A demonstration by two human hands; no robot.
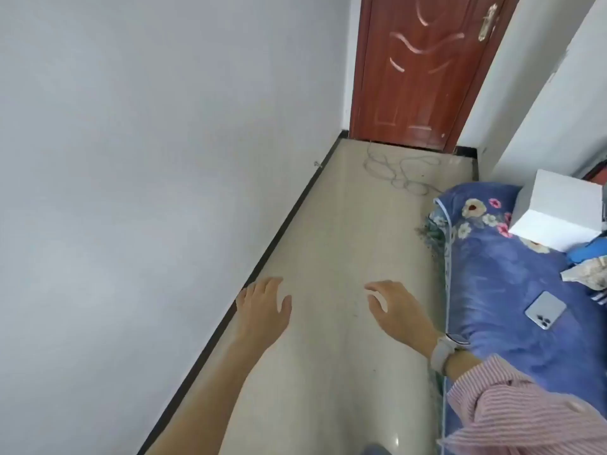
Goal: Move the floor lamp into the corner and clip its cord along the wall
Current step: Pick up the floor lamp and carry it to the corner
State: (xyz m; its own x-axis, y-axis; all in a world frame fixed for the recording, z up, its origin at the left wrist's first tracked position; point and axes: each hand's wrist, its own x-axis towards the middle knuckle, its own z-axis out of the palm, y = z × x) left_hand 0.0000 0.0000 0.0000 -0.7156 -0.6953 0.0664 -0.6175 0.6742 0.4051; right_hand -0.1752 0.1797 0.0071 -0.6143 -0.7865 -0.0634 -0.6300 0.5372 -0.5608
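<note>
No floor lamp is in view. A thin grey cord [399, 174] lies in loose loops on the pale floor near the door. A small clip or nail [317, 164] sticks out of the white wall [131, 192] just above the black baseboard [279, 231]. My left hand [262, 310] hovers over the floor beside the baseboard, fingers spread, holding nothing. My right hand [397, 310] is stretched forward with the fingers apart and empty; a watch sits on its wrist.
A red-brown door [427, 70] closes the far end of the narrow floor strip. To the right is a bed with a blue floral cover [499, 274], bearing a white box [561, 211], a phone [545, 310] and some paper.
</note>
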